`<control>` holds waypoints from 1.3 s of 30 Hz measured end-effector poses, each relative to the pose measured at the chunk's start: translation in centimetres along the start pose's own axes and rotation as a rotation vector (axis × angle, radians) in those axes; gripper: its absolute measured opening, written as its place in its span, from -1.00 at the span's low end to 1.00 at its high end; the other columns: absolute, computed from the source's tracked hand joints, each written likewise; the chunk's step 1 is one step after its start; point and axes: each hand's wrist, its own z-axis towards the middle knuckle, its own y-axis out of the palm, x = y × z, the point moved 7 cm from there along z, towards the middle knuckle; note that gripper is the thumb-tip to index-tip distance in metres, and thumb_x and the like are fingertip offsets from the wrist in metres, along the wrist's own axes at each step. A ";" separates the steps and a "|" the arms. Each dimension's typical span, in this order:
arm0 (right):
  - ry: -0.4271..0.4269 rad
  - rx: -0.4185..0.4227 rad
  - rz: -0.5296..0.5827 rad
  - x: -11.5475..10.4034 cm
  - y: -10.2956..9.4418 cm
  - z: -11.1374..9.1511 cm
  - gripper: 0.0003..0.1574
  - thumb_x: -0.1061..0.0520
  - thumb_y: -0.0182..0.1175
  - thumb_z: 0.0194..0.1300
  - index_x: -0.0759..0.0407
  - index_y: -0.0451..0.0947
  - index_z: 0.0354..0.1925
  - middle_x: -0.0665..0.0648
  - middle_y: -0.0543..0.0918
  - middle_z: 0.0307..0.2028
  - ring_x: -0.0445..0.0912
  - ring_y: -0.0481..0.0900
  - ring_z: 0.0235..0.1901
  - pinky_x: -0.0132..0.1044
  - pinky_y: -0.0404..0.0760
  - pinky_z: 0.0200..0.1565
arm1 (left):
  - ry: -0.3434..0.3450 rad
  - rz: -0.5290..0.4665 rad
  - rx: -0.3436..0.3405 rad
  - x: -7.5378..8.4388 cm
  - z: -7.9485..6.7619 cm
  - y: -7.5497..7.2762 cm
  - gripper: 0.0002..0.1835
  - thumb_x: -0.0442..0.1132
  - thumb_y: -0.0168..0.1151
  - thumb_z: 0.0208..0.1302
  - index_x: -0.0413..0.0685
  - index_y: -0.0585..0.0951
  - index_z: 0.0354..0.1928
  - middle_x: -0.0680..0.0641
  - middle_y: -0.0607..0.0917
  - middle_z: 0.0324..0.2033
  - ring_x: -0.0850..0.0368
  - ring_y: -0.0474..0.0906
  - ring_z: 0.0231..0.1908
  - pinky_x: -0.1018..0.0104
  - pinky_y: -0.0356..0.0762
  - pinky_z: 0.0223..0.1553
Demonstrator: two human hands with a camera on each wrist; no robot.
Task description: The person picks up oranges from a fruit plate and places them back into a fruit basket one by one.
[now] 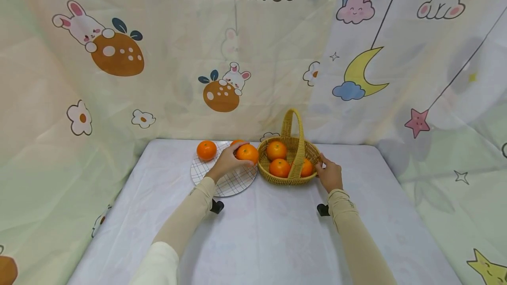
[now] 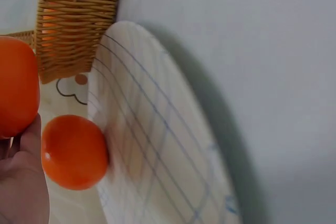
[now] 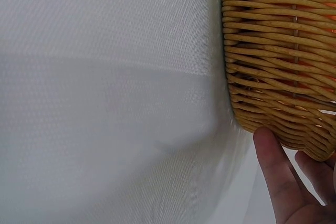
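My left hand (image 1: 229,162) grips an orange (image 1: 247,154) over the right side of a round, grid-patterned plate (image 1: 227,186), close to the basket's left rim. In the left wrist view the held orange (image 2: 17,87) is clear of the plate (image 2: 152,124). One orange (image 1: 206,150) sits at the plate's back left; another orange (image 1: 237,142) is partly hidden behind my left hand. Three oranges, one of them (image 1: 279,168) at the front, lie in the wicker basket (image 1: 277,181). My right hand (image 1: 330,176) holds the basket's right side, fingers (image 3: 272,156) against the weave.
The basket's tall arched handle (image 1: 301,140) rises over its middle. A white cloth covers the table (image 1: 277,232). Behind it hangs a printed curtain (image 1: 170,91), close to the plate and basket.
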 end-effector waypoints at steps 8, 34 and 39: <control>0.005 0.006 0.010 -0.1 -0.1 0.0 -0.35 0.19 0.04 0.38 0.12 0.24 0.40 0.44 0.64 -0.10 -0.13 0.42 -0.66 -0.36 0.53 -0.57 | 0.067 -0.023 -0.019 2.6 1.9 1.0 -0.19 0.14 0.57 -0.11 0.27 0.49 0.27 0.12 0.52 0.18 0.08 0.51 0.06 0.07 0.49 0.11; 0.011 -0.003 0.017 0.1 -0.3 -0.1 -0.35 0.16 0.03 0.41 0.08 0.22 0.42 0.40 0.58 0.07 -0.11 0.58 -0.52 -0.29 0.64 -0.44 | 0.150 0.014 -0.119 8.8 8.8 8.4 0.00 0.23 0.57 -0.18 0.03 0.42 0.34 0.07 0.56 0.12 0.13 0.52 -0.02 0.18 0.51 0.04; 0.005 -0.009 0.022 -0.1 -0.2 -0.1 -0.36 0.17 0.03 0.41 0.11 0.22 0.42 0.42 0.62 -0.04 -0.12 0.55 -0.56 -0.32 0.61 -0.49 | 0.144 0.035 -0.141 9.6 9.6 9.8 -0.07 0.24 0.53 -0.12 0.21 0.41 0.35 0.05 0.55 0.12 0.13 0.54 -0.07 0.19 0.54 -0.05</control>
